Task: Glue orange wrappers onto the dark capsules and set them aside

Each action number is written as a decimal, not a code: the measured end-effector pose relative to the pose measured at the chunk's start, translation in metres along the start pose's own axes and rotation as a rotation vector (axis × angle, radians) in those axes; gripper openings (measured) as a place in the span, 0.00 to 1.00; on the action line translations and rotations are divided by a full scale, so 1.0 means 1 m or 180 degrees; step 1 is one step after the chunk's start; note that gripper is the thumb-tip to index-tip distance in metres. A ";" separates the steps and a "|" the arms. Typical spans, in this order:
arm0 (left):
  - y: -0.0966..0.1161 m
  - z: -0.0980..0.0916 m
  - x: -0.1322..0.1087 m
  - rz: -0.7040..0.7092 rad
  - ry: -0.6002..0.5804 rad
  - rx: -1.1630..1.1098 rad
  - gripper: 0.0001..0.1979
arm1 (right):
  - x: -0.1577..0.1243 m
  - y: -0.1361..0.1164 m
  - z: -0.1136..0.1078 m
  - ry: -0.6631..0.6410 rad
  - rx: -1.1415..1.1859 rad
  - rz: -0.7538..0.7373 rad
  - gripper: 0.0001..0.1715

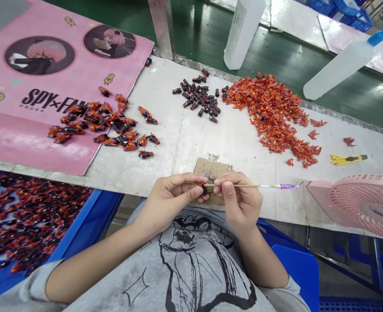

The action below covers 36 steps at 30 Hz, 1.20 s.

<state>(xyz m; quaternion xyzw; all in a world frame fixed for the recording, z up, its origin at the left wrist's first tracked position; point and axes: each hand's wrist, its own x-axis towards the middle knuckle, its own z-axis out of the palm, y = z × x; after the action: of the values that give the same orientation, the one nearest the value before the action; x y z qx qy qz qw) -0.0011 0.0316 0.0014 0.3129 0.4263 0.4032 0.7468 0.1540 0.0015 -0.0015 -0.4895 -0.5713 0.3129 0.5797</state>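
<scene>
My left hand (173, 195) is pinched on a small dark part with an orange tip (205, 188), held just above a brown card (211, 170) at the table's near edge. My right hand (240, 197) grips a thin brush (259, 186) with a purple end, its tip touching that part. Assembled orange-and-black pieces (103, 123) lie scattered at the left. A cluster of small black parts (199, 97) sits at the middle back, and a large heap of orange parts (272, 112) lies to the right.
A pink poster mat (32, 130) covers the left of the table. A blue bin (90, 225) of finished pieces stands at lower left. A pink fan (360, 203), a yellow cutter (347, 159) and two white bottles (243, 30) (337, 71) stand at right and back.
</scene>
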 end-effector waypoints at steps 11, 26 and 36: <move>-0.002 -0.001 0.000 -0.0014 -0.0031 0.0098 0.15 | 0.000 -0.002 -0.008 0.0105 0.0334 -0.0019 0.12; 0.000 0.001 -0.001 0.0051 -0.0090 0.0165 0.15 | -0.001 -0.001 -0.006 -0.0134 0.0147 -0.0228 0.12; -0.002 0.000 -0.001 0.0067 -0.0198 0.0097 0.12 | -0.001 -0.001 -0.005 -0.0148 0.0077 -0.0191 0.13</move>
<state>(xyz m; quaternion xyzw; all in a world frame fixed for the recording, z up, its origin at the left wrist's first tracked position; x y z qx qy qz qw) -0.0013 0.0296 0.0003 0.3412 0.4057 0.3946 0.7505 0.1590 -0.0005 -0.0004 -0.4577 -0.5952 0.3136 0.5813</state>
